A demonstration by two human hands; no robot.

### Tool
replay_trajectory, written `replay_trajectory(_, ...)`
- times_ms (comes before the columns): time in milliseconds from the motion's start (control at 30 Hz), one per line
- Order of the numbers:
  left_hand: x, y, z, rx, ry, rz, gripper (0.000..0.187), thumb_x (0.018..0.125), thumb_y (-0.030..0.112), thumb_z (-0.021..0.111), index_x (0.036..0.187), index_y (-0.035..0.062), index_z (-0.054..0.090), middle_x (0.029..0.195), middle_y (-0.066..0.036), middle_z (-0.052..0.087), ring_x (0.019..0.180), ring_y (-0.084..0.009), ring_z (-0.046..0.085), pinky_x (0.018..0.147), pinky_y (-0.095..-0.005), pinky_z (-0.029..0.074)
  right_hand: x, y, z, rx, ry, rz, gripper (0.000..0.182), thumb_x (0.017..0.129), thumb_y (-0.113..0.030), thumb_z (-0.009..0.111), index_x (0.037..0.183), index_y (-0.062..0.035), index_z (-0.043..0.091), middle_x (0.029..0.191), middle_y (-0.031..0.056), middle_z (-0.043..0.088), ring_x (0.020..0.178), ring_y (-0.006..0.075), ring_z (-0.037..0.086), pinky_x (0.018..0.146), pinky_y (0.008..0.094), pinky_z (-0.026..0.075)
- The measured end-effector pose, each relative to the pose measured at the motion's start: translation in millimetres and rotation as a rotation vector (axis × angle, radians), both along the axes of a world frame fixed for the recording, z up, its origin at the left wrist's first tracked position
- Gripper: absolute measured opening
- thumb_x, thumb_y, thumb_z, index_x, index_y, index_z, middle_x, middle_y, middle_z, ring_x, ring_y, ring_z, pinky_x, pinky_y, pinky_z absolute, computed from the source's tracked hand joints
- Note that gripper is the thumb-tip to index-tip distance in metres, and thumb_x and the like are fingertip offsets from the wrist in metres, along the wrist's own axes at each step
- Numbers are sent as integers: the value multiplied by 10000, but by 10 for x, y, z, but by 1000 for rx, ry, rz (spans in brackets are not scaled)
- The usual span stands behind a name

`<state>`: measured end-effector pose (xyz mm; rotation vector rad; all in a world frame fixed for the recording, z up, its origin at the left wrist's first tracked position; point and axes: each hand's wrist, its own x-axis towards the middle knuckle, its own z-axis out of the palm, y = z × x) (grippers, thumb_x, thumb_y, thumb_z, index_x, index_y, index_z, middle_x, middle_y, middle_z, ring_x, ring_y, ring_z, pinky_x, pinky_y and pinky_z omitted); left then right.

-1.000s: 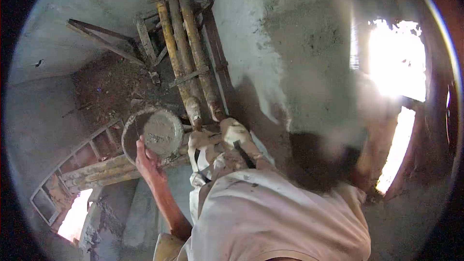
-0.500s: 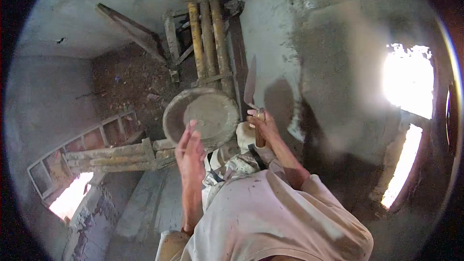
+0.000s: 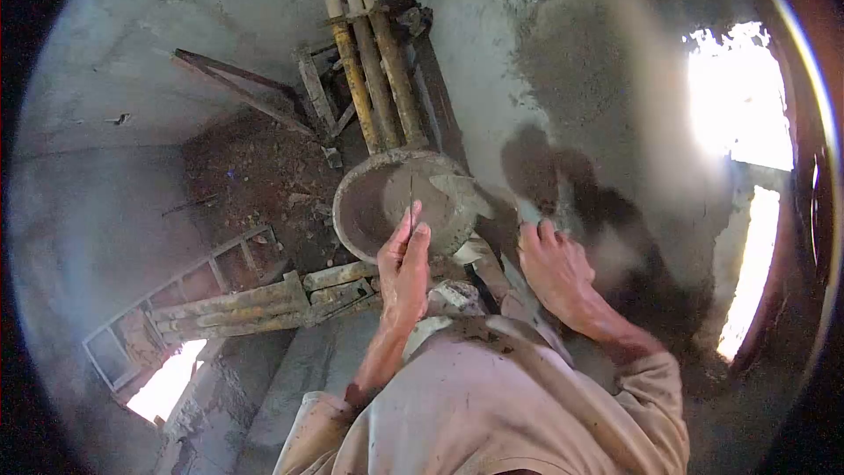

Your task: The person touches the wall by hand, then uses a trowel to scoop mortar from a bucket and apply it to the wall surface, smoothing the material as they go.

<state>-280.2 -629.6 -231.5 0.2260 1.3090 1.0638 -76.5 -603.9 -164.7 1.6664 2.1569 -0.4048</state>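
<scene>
Head view, looking down. L hand (image 3: 404, 277): thumb and fingers pinched on a thin tool (image 3: 411, 198), seen nearly edge-on. The tool rises from the fingertips and overlaps the bowl's interior in view; whether it touches the mix can't be told. The hand itself is at the near rim of the bowl (image 3: 345, 198), level w/ its middle; contact w/ the rim can't be told.

R hand (image 3: 556, 273): fingers curled shut around the handle end of a trowel (image 3: 462, 193), to the R of the bowl; the handle is mostly hidden by the fist. The trowel's flat blade extends L from the grip, over the bowl's R side.

Bowl: round, w/ a crusted rim, holding grey mix (image 3: 396, 198), btwn the hands and the far poles.

Surroundings: 3 upper poles (image 3: 374, 79) side by side beyond the bowl; lower poles (image 3: 229, 310) to its L, w/ a ladder (image 3: 180, 286) just beside them. Rough wall (image 3: 479, 62) at R, w/ 2 bright openings (image 3: 738, 97) farther R. A pale, spotted shirt (image 3: 492, 387) fills the bottom centre, below both hands.
</scene>
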Motion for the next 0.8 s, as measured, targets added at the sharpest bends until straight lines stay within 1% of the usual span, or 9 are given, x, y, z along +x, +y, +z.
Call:
replay_trajectory(100, 111, 23, 79, 38, 2, -7, 484, 977, 112, 482, 1401, -75, 346, 1504, -169, 297, 1358, -200, 322, 1102, -291, 251, -75, 144, -532, -34, -194, 152, 269, 804, -90, 584, 1063, -61, 515, 916, 123, 575, 810, 285, 658, 635, 402, 546)
replay_trajectory(233, 211, 50, 66, 93, 83, -64, 488, 985, 133, 470, 1393, -99, 336, 1453, -196, 381, 1335, -224, 369, 1080, -307, 302, -297, 379, -1098, -87, -173, 254, 257, 849, -80, 523, 1099, -25, 498, 946, 152, 584, 844, 313, 642, 663, 408, 537)
replay_trajectory(300, 217, 96, 59, 277, 254, -103, 503, 974, 169, 513, 1396, -63, 368, 1401, -157, 463, 1140, -140, 527, 969, -264, 404, -424, 395, -1202, -184, -80, 224, 278, 865, -90, 508, 1136, -30, 495, 959, 166, 585, 875, 333, 632, 694, 423, 529)
replay_trajectory(333, 257, 112, 110, 246, 15, -26, 507, 980, 165, 496, 1394, -87, 346, 1448, -175, 397, 1370, -216, 300, 1115, -319, 227, -461, 378, -1259, -288, 29, 203, 313, 879, -123, 502, 1180, -37, 485, 981, 185, 586, 915, 357, 616, 745, 448, 510)
replay_trajectory(400, 269, 125, 87, 288, 85, -75, 508, 981, 162, 494, 1397, -86, 341, 1452, -174, 392, 1354, -211, 326, 1106, -316, 248, -453, 413, -1319, -490, 209, 128, 427, 900, -258, 521, 1274, -65, 453, 1025, 227, 587, 1007, 407, 580, 867, 504, 447)
replay_trajectory(500, 291, 80, 126, 296, 116, -136, 510, 981, 152, 493, 1403, -83, 332, 1469, -176, 366, 1370, -208, 295, 1111, -317, 234, -433, 504, -1209, -657, 190, -76, 466, 885, -344, 559, 1236, -54, 462, 1075, 230, 585, 1012, 413, 569, 881, 500, 439)
replay_trajectory(633, 62, 55, 185, 180, 47, -65, 498, 962, 134, 501, 1394, -70, 363, 1392, -227, 454, 1312, -233, 400, 1061, -334, 322, -120, 338, -1139, -371, 366, -61, 439, 858, -383, 604, 1164, -93, 484, 843, 222, 653, 826, 425, 631, 740, 509, 495)
replay_trajectory(733, -105, 92, 163, -36, 68, -60, 504, 935, 109, 525, 1408, -9, 396, 1134, -85, 591, 909, -100, 509, 790, -237, 424, -97, 277, -1241, -338, 288, -36, 398, 873, -345, 589, 1142, -74, 476, 756, 202, 654, 747, 422, 639, 660, 503, 508)
replay_trajectory(800, -191, 49, 35, 17, 60, 46, 485, 918, 106, 541, 1385, 16, 447, 964, 5, 589, 668, -31, 409, 586, -192, 372, -18, 183, -1343, -381, 415, -98, 353, 878, -315, 574, 1118, -81, 464, 758, 194, 648, 745, 430, 632, 644, 524, 489)
